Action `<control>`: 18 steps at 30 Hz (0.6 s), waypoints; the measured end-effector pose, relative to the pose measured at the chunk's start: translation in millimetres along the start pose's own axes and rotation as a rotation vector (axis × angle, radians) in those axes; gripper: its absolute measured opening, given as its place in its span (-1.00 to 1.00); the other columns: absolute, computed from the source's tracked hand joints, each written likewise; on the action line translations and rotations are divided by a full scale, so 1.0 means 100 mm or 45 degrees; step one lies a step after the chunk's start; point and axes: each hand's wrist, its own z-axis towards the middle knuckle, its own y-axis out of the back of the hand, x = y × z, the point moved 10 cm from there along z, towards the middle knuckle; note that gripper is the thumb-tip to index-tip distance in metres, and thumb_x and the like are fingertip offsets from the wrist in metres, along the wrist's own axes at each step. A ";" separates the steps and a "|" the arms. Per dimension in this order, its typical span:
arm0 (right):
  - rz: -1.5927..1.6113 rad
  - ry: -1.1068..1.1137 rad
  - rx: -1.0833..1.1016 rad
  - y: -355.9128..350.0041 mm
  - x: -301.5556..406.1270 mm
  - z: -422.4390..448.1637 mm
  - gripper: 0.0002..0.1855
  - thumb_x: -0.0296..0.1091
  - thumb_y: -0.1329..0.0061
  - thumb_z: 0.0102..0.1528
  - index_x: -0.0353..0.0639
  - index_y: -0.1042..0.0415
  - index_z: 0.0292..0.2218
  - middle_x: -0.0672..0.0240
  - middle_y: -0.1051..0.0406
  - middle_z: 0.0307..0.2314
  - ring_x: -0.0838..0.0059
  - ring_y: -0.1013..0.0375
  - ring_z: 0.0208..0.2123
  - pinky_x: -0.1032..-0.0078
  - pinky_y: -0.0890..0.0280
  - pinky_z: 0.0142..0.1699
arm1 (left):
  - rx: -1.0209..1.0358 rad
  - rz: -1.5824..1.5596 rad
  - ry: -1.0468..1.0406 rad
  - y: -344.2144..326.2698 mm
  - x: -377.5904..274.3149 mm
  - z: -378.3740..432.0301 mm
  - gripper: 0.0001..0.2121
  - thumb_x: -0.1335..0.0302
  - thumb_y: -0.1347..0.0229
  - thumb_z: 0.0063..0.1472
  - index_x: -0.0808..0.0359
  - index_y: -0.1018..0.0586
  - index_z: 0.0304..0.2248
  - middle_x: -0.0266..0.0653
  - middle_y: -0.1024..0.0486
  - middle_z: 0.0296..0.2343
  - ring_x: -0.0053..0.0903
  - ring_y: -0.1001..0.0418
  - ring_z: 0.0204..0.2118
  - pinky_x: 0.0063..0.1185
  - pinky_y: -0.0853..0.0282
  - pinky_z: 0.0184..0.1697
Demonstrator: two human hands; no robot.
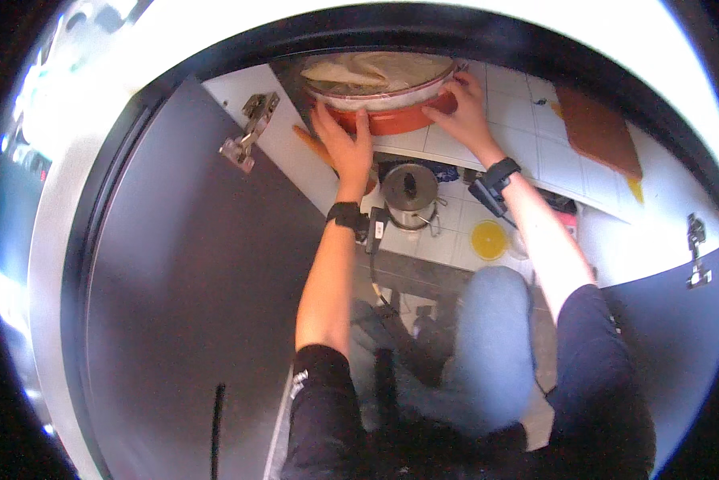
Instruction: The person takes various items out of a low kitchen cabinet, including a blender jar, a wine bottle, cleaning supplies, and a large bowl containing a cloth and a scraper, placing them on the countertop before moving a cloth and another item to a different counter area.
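Note:
A round orange-red dish [395, 124] stands on the upper shelf [509, 135] of the cabinet before me. Stacked in it is a paler round dish [383, 103], with a crumpled beige bag or wrap [383, 69] on top. My left hand [349, 147] holds the stack at its near left side, thumb and fingers spread against the orange-red wall. On the right side, my right hand [464, 117] grips the rim and wall. The far side of the stack is hidden behind the cabinet's upper edge.
Below the shelf are a lidded metal pot [408, 195] and a yellow disc [489, 240]. A brown board [599, 135] lies on the shelf at right. A wooden handle-like piece [313, 146] shows beside my left hand. Dark cabinet doors [203, 270] stand swung out on both sides, with metal hinges [248, 132].

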 end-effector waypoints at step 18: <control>-0.019 -0.431 0.231 0.50 -0.18 -0.39 -0.62 -0.23 -0.18 -0.30 -0.16 -0.27 -0.49 0.10 -0.07 -0.14 0.15 -0.15 -0.12 0.39 -0.13 -0.07 | 0.199 -0.881 0.756 -0.52 0.66 -0.12 -0.49 0.43 0.17 0.03 0.44 -0.07 -0.01 -0.05 -0.11 -0.05 -0.34 -0.04 0.01 -0.58 0.16 0.06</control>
